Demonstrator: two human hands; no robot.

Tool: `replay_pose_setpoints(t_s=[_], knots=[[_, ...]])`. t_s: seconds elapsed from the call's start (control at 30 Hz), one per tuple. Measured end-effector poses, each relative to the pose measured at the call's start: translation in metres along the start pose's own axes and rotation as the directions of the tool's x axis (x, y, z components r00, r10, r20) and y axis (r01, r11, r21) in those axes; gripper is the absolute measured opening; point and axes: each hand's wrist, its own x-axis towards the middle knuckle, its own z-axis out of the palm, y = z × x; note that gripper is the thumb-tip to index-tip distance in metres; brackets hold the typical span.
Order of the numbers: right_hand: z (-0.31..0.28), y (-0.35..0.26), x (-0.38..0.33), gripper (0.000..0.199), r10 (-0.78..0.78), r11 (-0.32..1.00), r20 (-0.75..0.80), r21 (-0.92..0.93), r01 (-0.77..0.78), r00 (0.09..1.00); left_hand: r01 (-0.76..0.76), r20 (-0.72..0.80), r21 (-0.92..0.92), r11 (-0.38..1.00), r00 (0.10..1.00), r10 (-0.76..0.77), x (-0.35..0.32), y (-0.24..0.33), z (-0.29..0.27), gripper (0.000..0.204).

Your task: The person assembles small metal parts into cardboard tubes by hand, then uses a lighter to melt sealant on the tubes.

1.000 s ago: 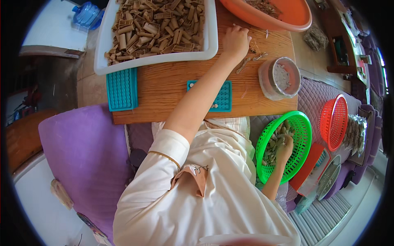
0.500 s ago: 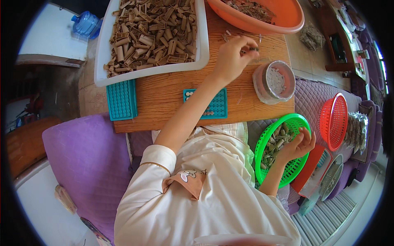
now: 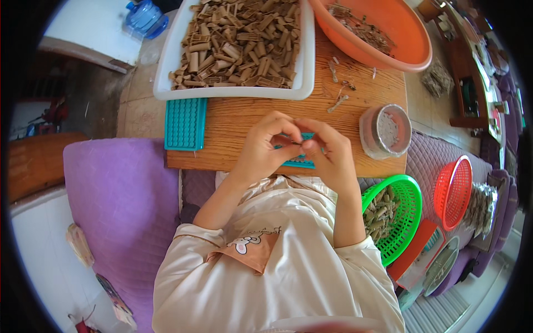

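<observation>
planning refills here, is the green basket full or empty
Partly filled: the green basket holds a heap of greenish pieces, but its holed right wall shows bare.

The tabletop (image 3: 225,132) was brown with darker grain, the tub (image 3: 233,92) white, its pieces (image 3: 239,50) tan, the bowl (image 3: 361,47) orange. The tray (image 3: 185,125) was teal with dotted rows; a second tray (image 3: 302,163), half-hidden, seemed teal. One basket (image 3: 408,216) was green, another basket (image 3: 452,192) red. The cream shirt (image 3: 313,255) had a brown pocket (image 3: 252,254) with a rabbit print (image 3: 240,245).
</observation>
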Motion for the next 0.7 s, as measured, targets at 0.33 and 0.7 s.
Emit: replay_pose_setpoints(t_s=[0.33, 0.7], knots=[[0.016, -0.007, 0.010, 0.018, -0.066, 0.970, 0.106, -0.227, 0.089, 0.992, 0.222, -0.094, -0.177, 0.959, 0.966, -0.241, -0.018, 0.004, -0.025, 0.038], [-0.009, 0.005, -0.007, 0.013, 0.106, 0.975, -0.162, -0.179, -0.135, 0.981, 0.183, 0.271, 0.327, 0.927, 0.922, -0.277, 0.029, 0.029, -0.024, 0.031]])
